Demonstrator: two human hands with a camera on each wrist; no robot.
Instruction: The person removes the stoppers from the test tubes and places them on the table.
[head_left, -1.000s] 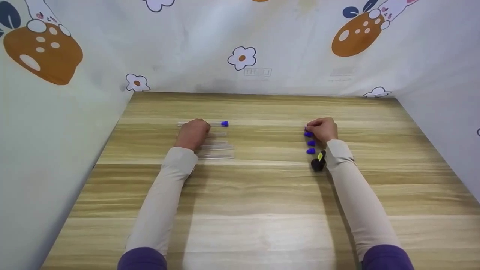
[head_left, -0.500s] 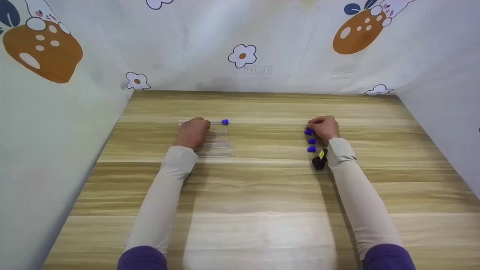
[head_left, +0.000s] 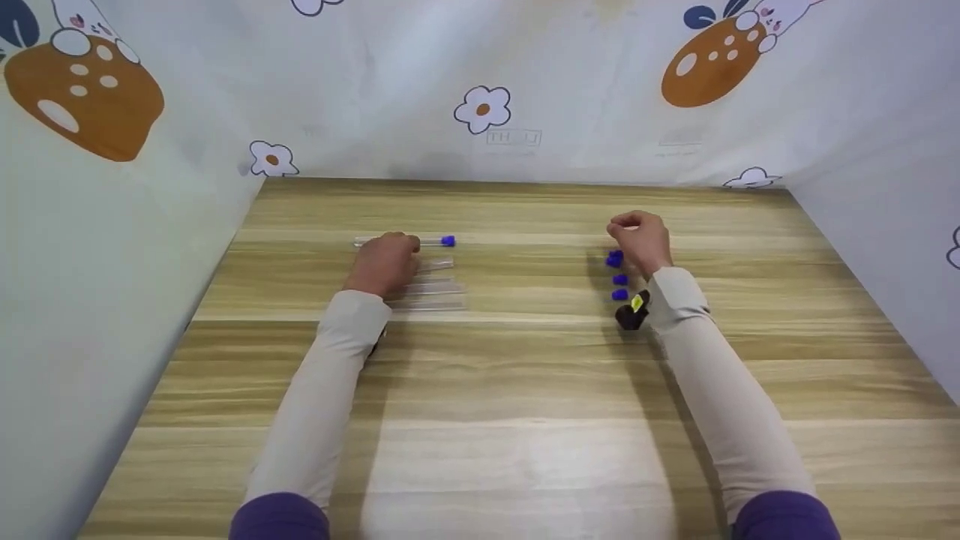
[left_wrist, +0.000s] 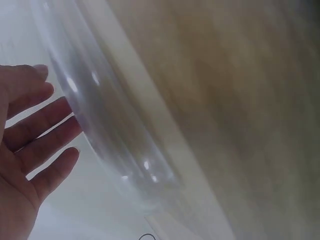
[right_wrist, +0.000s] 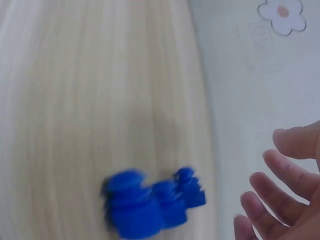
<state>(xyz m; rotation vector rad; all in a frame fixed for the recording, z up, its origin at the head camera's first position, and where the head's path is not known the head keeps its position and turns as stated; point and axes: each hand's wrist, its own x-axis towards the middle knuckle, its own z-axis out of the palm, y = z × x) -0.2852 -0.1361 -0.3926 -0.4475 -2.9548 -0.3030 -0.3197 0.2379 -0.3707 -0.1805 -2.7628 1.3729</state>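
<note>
In the head view, my left hand (head_left: pixel 384 262) hovers over a row of clear test tubes (head_left: pixel 439 306) lying on the table. The farthest tube has a blue cap (head_left: pixel 448 241) on its right end. Close up in the left wrist view, the fingers spread loosely beside a clear tube (left_wrist: pixel 107 105); nothing shows between them. To the right, a column of loose blue caps (head_left: pixel 619 280) lies on the table. My right hand (head_left: pixel 643 238) is raised just beyond them, fingers relaxed and apart in the right wrist view, near three blue caps (right_wrist: pixel 136 212).
A black object with a yellow mark (head_left: pixel 634 309), perhaps on the right wrist, shows beside the right cuff. The wood-grain table (head_left: pixel 525 375) meets a printed white curtain (head_left: pixel 360 97) at its back edge and sides.
My right hand has lifted and moved away from the farthest caps, which now show more fully. The left hand has stayed about where it was over the tubes.
</note>
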